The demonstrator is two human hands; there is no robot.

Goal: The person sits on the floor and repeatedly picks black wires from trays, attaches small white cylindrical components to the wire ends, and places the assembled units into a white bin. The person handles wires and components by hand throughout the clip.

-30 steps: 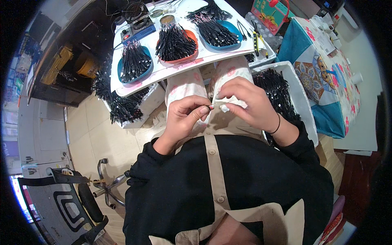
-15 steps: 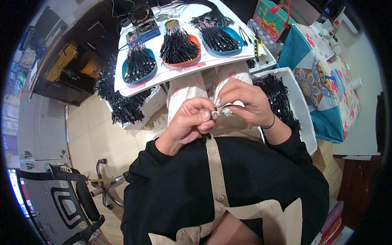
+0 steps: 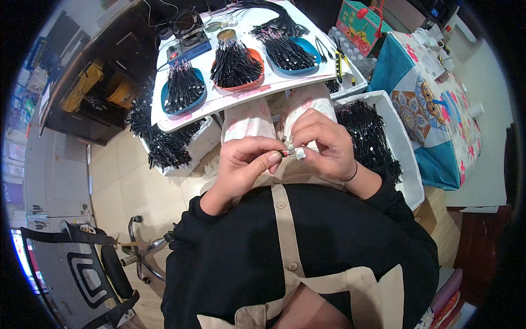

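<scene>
My left hand (image 3: 247,162) and my right hand (image 3: 319,141) meet over my lap, fingertips pinched together on a small white connector piece (image 3: 296,153) with a thin dark wire end. Both hands hold it between thumb and forefinger. A black band sits on my right wrist. Beyond my knees a white table (image 3: 219,101) carries a blue tray (image 3: 183,90), an orange tray (image 3: 236,67) and a second blue tray (image 3: 289,54), each heaped with short black wires.
A white bin (image 3: 402,159) of black wires stands at my right, another heap (image 3: 160,143) at my left. A small device (image 3: 189,46) sits at the table's back. A patterned cloth table (image 3: 433,109) is at right, an office chair (image 3: 87,268) lower left.
My hands have drawn closer together and slightly nearer my body. The white piece that showed larger in my right hand is now mostly covered by the fingertips.
</scene>
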